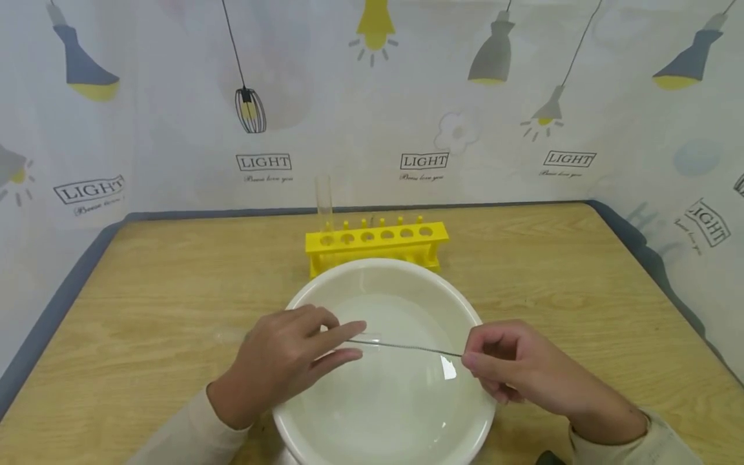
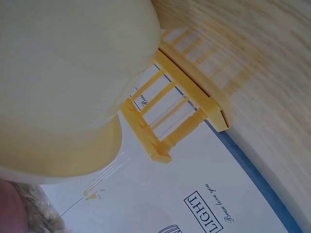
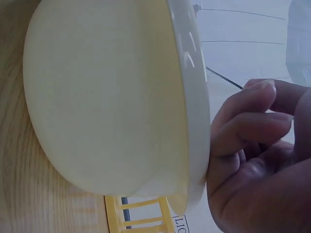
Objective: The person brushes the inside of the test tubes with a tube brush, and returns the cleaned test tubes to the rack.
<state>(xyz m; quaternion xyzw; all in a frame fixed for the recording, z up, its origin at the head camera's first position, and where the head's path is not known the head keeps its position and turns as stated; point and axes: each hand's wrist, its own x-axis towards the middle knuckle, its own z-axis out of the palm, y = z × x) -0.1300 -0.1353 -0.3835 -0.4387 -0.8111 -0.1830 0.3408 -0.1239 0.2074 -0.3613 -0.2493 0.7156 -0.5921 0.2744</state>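
Over a white basin (image 1: 383,274), my left hand (image 1: 290,349) holds a clear test tube (image 1: 372,336) lying sideways, its forefinger and thumb stretched along it toward the right. Much of the glass is hidden by the hand. From the tube's mouth runs the thin twisted wire handle of a test tube brush (image 1: 415,349). My right hand (image 1: 517,368) pinches the wire's far end between thumb and forefinger, beside the basin's right rim. In the right wrist view, that wire (image 3: 223,77) leads up to the curled fingers (image 3: 252,128).
A yellow test tube rack (image 1: 378,237) stands just behind the basin, with an upright clear test tube (image 1: 323,200) in its leftmost hole. The wooden table (image 1: 186,271) meets a patterned backdrop at its far edge. Bright glints show inside the basin.
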